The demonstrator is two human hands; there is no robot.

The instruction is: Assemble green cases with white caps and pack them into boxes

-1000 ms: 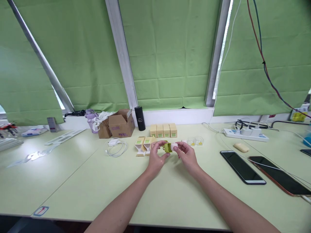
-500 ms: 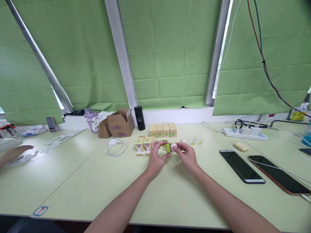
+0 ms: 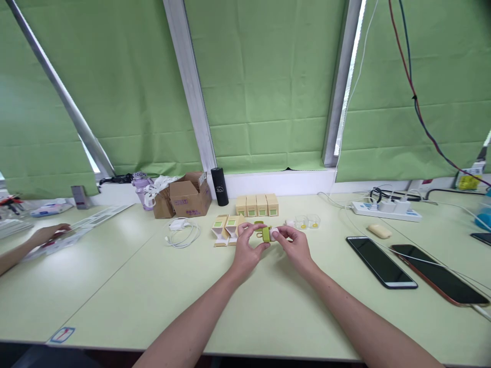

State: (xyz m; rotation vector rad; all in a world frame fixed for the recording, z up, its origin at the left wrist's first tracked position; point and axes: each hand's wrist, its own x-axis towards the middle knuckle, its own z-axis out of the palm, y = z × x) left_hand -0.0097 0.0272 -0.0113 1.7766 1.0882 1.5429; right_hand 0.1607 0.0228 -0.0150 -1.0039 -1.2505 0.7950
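Over the table, my left hand [image 3: 246, 251] pinches a small olive-green case cover [image 3: 266, 235], its lid flap tipped back and a small loop on its left side. My right hand [image 3: 296, 249] grips a small rounded white case [image 3: 273, 234] between thumb and fingers. The white case meets the cover's right side; how far it sits inside is hidden by my fingers. Just behind my left hand stand two open beige cartons [image 3: 220, 225]. Small clear containers with yellow spots [image 3: 307, 222] lie beyond my right hand.
Several closed beige boxes [image 3: 257, 205] form a row at the back. A brown carton [image 3: 191, 195], black cylinder [image 3: 220, 187] and coiled white cable [image 3: 184, 234] stand left; two phones [image 3: 380, 262] and a power strip [image 3: 387, 210] lie right. Another person's hand [image 3: 49, 235] works far left.
My hands keep almost the same pose, with the white case slightly closer to the green cover. The other person's hand at far left has moved to the right.
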